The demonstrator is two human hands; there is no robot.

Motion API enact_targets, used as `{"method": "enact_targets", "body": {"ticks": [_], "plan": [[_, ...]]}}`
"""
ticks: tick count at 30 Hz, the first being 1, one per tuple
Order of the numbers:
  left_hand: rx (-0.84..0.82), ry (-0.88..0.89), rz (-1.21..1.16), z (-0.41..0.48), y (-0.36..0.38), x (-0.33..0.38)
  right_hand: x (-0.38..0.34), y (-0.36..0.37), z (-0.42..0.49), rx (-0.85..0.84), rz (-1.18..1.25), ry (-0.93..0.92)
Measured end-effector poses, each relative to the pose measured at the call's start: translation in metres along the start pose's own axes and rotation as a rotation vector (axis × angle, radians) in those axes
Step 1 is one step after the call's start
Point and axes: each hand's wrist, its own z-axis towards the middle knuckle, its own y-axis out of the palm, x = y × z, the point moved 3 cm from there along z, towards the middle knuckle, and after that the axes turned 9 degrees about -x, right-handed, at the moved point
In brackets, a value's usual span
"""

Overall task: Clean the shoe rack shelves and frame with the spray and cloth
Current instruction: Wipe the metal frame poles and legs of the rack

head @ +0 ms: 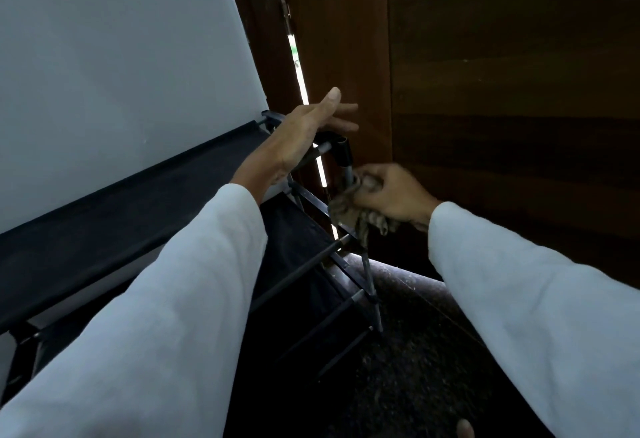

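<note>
Cloth (360,219) sits bunched in your right hand (391,195), whose fingers curl tight round it and round the grey upright post (348,174) at the end of the shoe rack (104,216), just under the rack's black corner joint (341,152). Your left hand (311,129) lies over that same top corner, fingers straight and slightly apart. A wooden door (502,91) stands just beyond the rack's end.

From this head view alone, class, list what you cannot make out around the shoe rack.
Spray: nowhere in the head view.
Shoe rack, left end: cut off by the edge, covered by the left sleeve.
Cloth: blurred, bunched inside the right hand.
Lower shelves: too dark.
</note>
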Motion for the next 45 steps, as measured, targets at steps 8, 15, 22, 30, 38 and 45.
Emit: {"method": "enact_targets", "body": {"ticks": [8,15,22,30,38,45], "plan": [[-0.011,-0.011,-0.012,0.002,-0.003,-0.004,-0.011,0.001,-0.001,0.058,0.090,-0.034],[0.005,0.002,-0.015,0.002,-0.001,-0.004,0.036,0.018,-0.002,-0.275,-0.514,0.274],[0.061,0.049,0.162,0.000,0.008,0.001,0.035,0.037,-0.009,-0.114,-0.564,0.417],[0.094,0.189,0.618,-0.004,0.016,0.003,0.027,0.069,-0.037,0.223,-0.337,0.424],[0.495,0.584,0.625,-0.047,0.058,0.011,0.029,0.065,-0.041,0.190,-0.278,0.521],[0.372,0.011,0.144,-0.062,0.101,-0.077,0.063,0.067,-0.047,0.168,-0.291,0.592]]}}
